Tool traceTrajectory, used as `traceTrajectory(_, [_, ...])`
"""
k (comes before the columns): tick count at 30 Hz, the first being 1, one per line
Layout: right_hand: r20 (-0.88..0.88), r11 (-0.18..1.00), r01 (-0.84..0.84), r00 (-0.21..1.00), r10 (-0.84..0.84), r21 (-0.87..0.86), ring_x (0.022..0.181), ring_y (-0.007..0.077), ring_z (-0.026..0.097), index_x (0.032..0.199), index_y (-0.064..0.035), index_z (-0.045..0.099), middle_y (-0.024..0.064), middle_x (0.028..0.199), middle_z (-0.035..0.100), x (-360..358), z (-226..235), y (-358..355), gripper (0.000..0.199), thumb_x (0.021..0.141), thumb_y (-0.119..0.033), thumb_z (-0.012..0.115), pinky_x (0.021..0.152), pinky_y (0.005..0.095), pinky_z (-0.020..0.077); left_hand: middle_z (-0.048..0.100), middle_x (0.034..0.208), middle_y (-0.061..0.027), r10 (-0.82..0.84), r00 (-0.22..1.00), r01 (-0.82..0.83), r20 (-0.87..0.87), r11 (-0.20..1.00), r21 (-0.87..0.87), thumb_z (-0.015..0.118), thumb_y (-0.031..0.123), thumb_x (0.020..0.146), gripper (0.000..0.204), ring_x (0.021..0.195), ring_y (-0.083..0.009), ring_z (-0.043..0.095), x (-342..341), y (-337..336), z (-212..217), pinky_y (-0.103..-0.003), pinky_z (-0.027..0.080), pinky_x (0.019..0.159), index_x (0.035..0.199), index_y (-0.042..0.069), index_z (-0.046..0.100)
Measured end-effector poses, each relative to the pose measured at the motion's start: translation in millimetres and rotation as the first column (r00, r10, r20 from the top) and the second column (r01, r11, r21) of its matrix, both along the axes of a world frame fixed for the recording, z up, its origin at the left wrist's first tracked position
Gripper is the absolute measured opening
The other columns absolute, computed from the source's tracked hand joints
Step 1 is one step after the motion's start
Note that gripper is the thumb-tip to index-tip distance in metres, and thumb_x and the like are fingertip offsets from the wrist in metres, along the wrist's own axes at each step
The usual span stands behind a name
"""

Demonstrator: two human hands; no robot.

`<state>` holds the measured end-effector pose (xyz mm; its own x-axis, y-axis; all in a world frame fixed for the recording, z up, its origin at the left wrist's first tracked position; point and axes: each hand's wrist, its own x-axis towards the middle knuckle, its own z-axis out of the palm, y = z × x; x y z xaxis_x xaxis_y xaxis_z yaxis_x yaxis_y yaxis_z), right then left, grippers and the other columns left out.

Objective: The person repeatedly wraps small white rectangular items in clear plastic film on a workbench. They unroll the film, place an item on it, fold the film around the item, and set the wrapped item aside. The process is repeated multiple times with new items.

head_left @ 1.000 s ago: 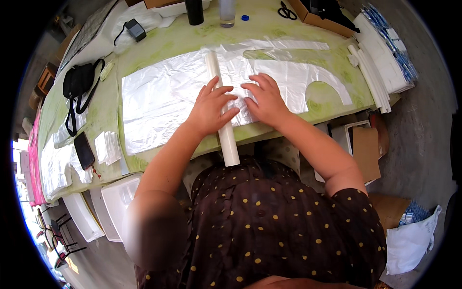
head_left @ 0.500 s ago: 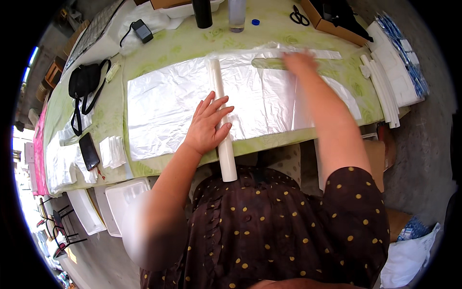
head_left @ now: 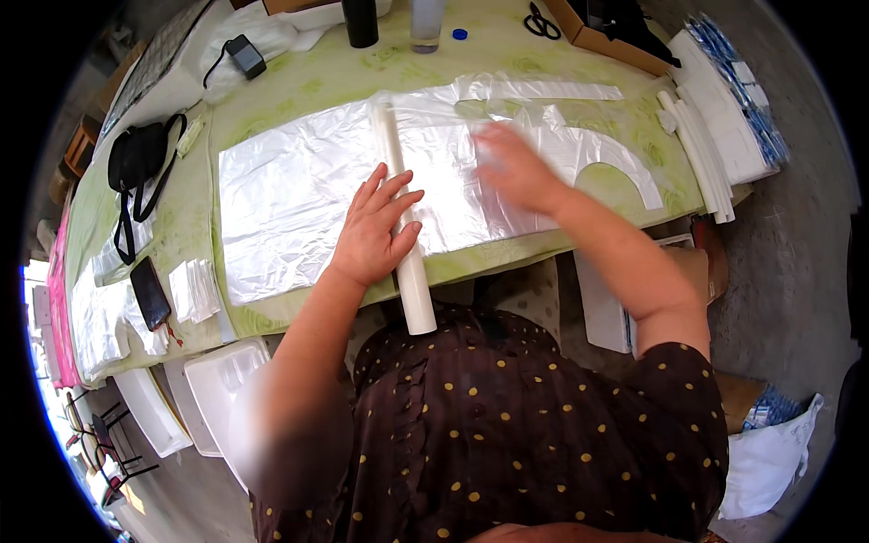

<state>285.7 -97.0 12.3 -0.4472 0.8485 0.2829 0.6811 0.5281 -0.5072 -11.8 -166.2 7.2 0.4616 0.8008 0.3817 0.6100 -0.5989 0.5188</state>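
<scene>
Left hand (head_left: 373,231) flat, fingers spread, pressing the long white tube (head_left: 404,217) onto the clear plastic sheet (head_left: 299,190); no grasp. Right hand (head_left: 511,167) at 3 o'clock of the tube, blurred, open palm on the sheet. Green table (head_left: 308,86) beneath.

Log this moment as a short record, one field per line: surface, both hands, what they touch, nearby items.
surface: green table
left hand: flat, fingers spread, pressing on white tube
right hand: blurred, palm down on clear plastic sheet
white tube: lies across the sheet, near end past the table edge
left of sheet: black bag, dark phone
far edge: scissors, dark bottle
</scene>
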Motion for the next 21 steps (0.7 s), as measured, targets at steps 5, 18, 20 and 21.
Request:
traceTrajectory(5, [0.292,0.999,-0.044,0.955,0.047,-0.017,0.149,0.0371,0.032,0.152,-0.0144,0.046,0.0155,0.159,0.041,-100,-32,30,0.063,0.095,-0.037,0.06,0.121,0.0557,0.0248,0.054,0.148,-0.013,0.0,1.0,0.0,0.02,1.0,0.02,0.064,0.025,0.09,0.041,0.147,-0.0435,0.035,-3,3,-3,-0.049,0.033,0.119,0.128,0.009,0.068])
traceTrajectory(18, [0.007,0.28,0.788,0.339,-0.941,-0.548,0.096,0.0318,0.069,0.164,-0.0266,-0.007,0.021,0.139,0.055,157,74,123,0.104,0.093,-0.066,0.057,0.066,0.0475,0.0614,0.053,0.15,-0.0079,0.062,0.998,-0.063,-0.025,0.996,-0.057,0.063,0.024,0.089,0.04,0.15,-0.0387,0.033,2,-3,1,-0.058,0.025,0.12,0.127,0.014,0.069])
traceTrajectory(20, [-0.075,0.231,0.848,0.223,-0.972,-0.477,0.103,0.0362,0.068,0.165,-0.0253,0.0,0.0236,0.141,0.055,185,87,107,0.101,0.093,-0.06,0.062,0.078,0.0499,0.0604,0.052,0.15,-0.0083,0.062,0.998,-0.063,-0.031,0.997,-0.052,0.063,0.025,0.089,0.04,0.15,-0.0389,0.033,1,-4,0,-0.059,0.025,0.12,0.127,0.014,0.069])
traceTrajectory(21, [-0.118,0.297,0.917,0.275,-0.954,-0.265,0.107,0.0382,0.065,0.164,-0.0223,0.007,0.0238,0.14,0.055,210,77,101,0.099,0.092,-0.057,0.064,0.085,0.0502,0.0577,0.052,0.15,-0.0085,0.046,0.999,-0.047,-0.027,0.998,-0.047,0.063,0.025,0.089,0.04,0.15,-0.0389,0.033,3,-3,1,-0.059,0.025,0.12,0.127,0.013,0.068])
